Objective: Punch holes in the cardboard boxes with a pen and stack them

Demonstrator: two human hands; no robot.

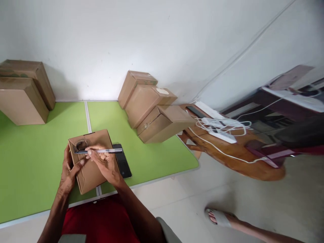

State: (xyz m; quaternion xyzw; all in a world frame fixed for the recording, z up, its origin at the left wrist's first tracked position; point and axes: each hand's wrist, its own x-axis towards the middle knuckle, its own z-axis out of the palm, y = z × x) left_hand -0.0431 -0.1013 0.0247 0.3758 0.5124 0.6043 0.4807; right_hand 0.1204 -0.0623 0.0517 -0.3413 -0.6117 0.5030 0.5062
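Note:
A small cardboard box [97, 170] lies on the green table in front of me, with a dark round mark or hole [81, 145] near its upper left corner. My left hand [69, 168] grips the box along its left side, thumb on top and fingers down the edge. In my right hand [102, 162] a pen [107, 151] is pinched between thumb and fingers, lying almost level, its dark tip over the box just below the round mark. Partly behind my right wrist, a black phone [124, 163] rests beside the box.
Several closed cardboard boxes [149, 98] lean against the wall at the back, and more boxes [27, 92] stand at the left. At right, a wooden table [227, 158] carries tangled white cables [222, 125]. Another person's foot [217, 217] is on the floor.

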